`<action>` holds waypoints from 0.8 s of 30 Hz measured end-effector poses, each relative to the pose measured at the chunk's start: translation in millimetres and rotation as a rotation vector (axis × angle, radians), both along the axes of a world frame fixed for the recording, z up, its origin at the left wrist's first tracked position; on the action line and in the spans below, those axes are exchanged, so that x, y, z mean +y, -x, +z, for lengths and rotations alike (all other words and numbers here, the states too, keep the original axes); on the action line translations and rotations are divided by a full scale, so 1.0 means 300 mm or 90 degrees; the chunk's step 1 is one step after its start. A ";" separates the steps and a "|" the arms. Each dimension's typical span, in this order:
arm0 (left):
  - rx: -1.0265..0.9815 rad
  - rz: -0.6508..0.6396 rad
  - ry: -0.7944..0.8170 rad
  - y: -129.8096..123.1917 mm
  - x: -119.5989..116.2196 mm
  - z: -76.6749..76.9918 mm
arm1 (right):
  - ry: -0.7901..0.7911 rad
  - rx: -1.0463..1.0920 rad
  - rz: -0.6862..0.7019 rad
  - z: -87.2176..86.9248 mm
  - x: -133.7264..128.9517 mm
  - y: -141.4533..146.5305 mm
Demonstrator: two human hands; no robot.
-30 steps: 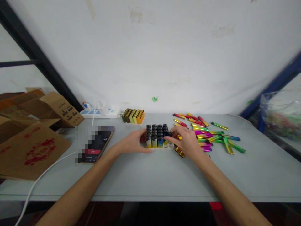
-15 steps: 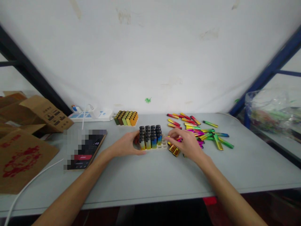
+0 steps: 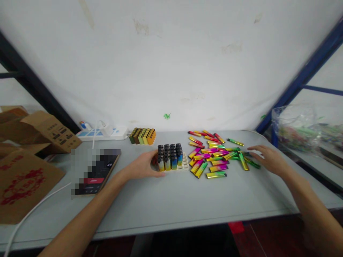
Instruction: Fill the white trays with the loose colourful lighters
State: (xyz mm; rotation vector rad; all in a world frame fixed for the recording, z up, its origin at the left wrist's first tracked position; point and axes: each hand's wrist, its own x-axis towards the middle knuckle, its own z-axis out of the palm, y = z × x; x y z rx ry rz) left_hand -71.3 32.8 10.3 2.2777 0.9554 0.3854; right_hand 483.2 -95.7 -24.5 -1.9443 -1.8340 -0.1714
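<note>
A white tray holds several upright lighters with black tops and yellow-to-blue bodies; slots at its right end show bare. My left hand wraps round the tray's left end, thumb along the front, the other fingers partly hidden behind the lighters. Over the right edge of a pile of loose lighters in shiny red, gold, pink and green is my right hand. Its thumb and forefinger are apart, beside a blue-ended lighter that the fingers partly cover.
Against the wall stands a second tray of lighters, green to orange. To the left are a phone on the table, a white power strip, a cable and cardboard boxes. A clear plastic bag lies beyond the blue post on the right.
My right hand has moved from the tray's right end across to the far right of the loose lighters, uncovering the middle of the pile. My left hand stays on the tray.
</note>
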 end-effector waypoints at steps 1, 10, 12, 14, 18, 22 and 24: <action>0.012 0.000 -0.011 -0.001 0.000 0.001 | 0.032 0.005 0.019 -0.004 0.011 -0.020; -0.024 -0.015 -0.008 -0.001 -0.003 -0.005 | 0.091 0.115 -0.029 0.050 0.030 -0.021; -0.024 -0.012 -0.016 -0.001 -0.002 -0.008 | 0.041 0.156 -0.072 0.064 0.012 -0.013; -0.024 -0.009 -0.022 0.000 0.000 -0.011 | -0.028 0.221 -0.109 0.079 -0.002 0.017; -0.029 -0.006 -0.015 -0.001 -0.001 -0.013 | -0.169 0.499 -0.064 0.129 0.018 0.174; -0.038 -0.007 -0.003 0.000 -0.004 -0.010 | -0.203 0.757 0.082 0.200 0.094 0.427; -0.041 -0.008 -0.003 0.000 -0.005 -0.009 | -0.139 0.825 0.154 0.230 0.131 0.557</action>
